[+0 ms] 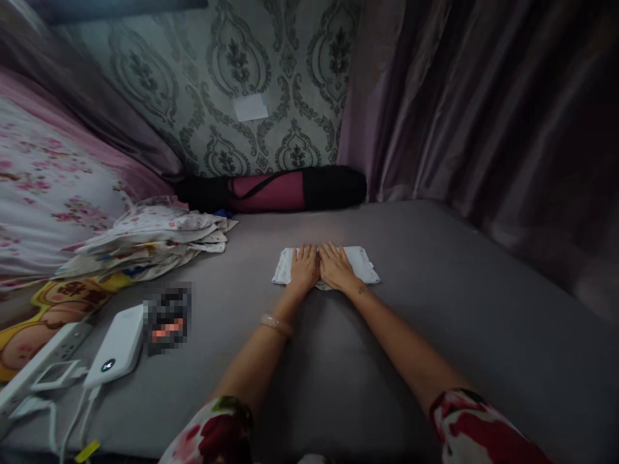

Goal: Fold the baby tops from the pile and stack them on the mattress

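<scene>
A folded white cloth [360, 263] lies on the grey sheet [416, 245], wider than it is deep. My left hand [304, 266] rests flat on its middle, fingers pointing away from me. Right beside it my right hand [335, 264] presses flat too, with the fingers slightly spread. The two hands touch or nearly touch along their inner edges. A bit of patterned edge shows below the palms. The cloth's middle is hidden under my hands; its left and right ends stick out on both sides.
At left lie a pile of folded clothes [164, 229], a white power bank [118, 341] with cables, and a power strip [43, 361]. A pixelated dark item [168, 317] sits near them. A black and maroon long bag [271, 191] lies along the wall. Curtains [483, 109] hang at right.
</scene>
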Tool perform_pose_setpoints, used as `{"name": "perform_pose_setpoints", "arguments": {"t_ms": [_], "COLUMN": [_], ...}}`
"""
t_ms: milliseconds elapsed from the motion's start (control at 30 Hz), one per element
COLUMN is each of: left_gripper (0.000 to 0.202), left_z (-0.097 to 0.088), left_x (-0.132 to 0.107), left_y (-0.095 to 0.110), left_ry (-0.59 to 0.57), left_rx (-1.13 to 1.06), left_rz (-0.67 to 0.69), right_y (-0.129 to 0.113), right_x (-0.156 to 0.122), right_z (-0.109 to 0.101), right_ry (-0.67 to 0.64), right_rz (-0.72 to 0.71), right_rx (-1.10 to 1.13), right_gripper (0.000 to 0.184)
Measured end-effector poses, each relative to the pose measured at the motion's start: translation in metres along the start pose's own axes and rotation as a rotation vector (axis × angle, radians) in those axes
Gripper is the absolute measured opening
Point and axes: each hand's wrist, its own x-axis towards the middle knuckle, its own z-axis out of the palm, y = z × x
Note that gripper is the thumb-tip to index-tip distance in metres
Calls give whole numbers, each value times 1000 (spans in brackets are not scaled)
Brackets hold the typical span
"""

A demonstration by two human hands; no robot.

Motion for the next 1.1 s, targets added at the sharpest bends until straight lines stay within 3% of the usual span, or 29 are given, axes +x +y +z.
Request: {"name": "perform_pose_setpoints", "arguments": {"t_ms": [200, 433, 600, 800, 967, 1100], "left_gripper": [53, 54, 61, 64, 72, 71], "left_z": [19, 9, 9, 12, 13, 12], "left_x": [-3, 3, 2, 0, 1, 2], "left_y": [-8, -14, -24, -27, -30, -39], "left_ry": [8, -114, -39, -92, -33, -85], "left_rx": [25, 8, 25, 25, 56, 45], "left_rz": [-32, -25, -20, -43, -81, -77], "right_y": [7, 13, 22, 29, 37, 46], "right_x": [-5, 1, -1, -2, -3, -3], "right_z": [17, 10, 9, 12, 10, 6], "right_ry": [8, -126, -62, -98, -38, -129], "right_rz": [22, 22, 108, 117, 196, 205], "right_rx": [0, 26, -23, 7, -37, -8], "right_gripper": [55, 57, 59, 59, 60, 61]}}
